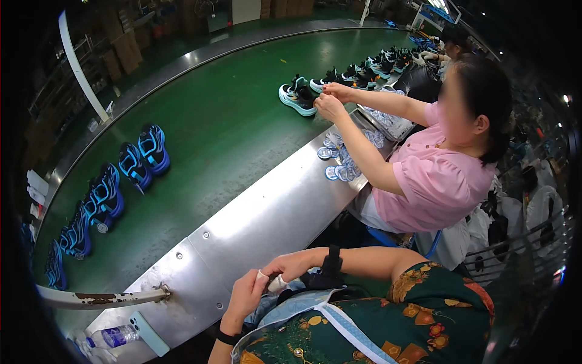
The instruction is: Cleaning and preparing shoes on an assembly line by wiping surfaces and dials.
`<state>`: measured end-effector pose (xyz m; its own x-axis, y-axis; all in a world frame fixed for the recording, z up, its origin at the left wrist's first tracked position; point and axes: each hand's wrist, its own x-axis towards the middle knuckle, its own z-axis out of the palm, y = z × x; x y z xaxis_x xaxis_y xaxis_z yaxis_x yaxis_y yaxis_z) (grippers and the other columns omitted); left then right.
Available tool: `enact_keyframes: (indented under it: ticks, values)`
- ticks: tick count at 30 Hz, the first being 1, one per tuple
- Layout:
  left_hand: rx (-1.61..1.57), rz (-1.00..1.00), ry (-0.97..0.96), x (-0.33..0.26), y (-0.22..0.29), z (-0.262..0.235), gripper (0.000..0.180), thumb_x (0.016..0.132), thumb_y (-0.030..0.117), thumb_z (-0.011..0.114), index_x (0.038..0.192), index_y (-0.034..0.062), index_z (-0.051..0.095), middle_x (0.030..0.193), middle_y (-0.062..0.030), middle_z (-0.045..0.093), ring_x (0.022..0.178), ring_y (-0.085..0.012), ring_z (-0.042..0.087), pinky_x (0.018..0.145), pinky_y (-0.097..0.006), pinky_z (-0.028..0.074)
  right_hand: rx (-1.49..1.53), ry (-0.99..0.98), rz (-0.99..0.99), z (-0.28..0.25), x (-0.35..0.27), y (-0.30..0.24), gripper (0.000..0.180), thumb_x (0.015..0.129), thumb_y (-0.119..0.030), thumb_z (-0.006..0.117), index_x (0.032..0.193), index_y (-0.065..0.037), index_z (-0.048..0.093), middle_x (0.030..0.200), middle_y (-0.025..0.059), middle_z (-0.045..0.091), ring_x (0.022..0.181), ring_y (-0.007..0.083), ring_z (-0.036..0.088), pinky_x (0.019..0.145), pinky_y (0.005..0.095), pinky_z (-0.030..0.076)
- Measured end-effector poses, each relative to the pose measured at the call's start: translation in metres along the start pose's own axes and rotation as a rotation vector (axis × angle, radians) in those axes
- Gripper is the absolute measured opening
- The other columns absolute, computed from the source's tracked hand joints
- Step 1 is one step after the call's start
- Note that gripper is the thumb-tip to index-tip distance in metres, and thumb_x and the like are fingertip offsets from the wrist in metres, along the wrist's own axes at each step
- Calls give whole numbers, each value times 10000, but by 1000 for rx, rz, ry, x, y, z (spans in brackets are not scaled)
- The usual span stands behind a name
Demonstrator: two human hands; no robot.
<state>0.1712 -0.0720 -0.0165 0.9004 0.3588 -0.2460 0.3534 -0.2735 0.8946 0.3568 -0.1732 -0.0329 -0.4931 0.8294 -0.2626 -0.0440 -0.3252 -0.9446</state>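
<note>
A small white piece [277, 283] is pinched between the fingers of the left hand [245, 294] and right hand [293, 265], both closed on it, above the lap, beside the steel ledge [254, 224].

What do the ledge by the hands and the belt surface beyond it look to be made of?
The ledge looks like brushed sheet metal: silver-grey, soft glare, visible screw heads. The belt seems a green rubber or plastic sheet, matte with a faint sheen and scuffs. Both hands, left hand and right hand, work beside the ledge.
</note>
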Motion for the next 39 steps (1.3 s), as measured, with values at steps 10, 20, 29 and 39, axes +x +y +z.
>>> enact_keyframes:
  ticks: [10,20,29,39]
  values:
    - [283,136,-38,-15,1,10,236,902,262,580,873,31,544,827,-184,609,785,-406,594,664,-475,460,200,-241,275,2,-3,-2,309,922,-209,583,1206,-84,577,1030,38,611,850,152,637,773,294,541]
    - [120,195,-21,6,-7,8,343,819,235,657,1084,34,574,949,-189,616,913,-403,582,779,-474,460,85,-131,191,12,22,8,285,931,-234,629,1116,-17,612,1007,51,645,998,154,587,847,303,472]
    - [641,-337,654,-29,-109,-45,642,895,171,554,1465,10,305,1523,-240,256,1405,-430,214,1144,-516,173,-1149,1035,-20,-68,-15,27,439,869,-260,640,1270,-95,574,1182,212,558,1109,382,490,957,465,397]
    - [878,-247,706,-25,-105,-26,612,903,175,493,1454,-16,309,1534,-238,233,1407,-433,205,1142,-542,163,-1380,1128,37,-75,-23,49,463,900,-273,563,1331,-106,534,1331,220,475,1248,369,405,1035,464,310]
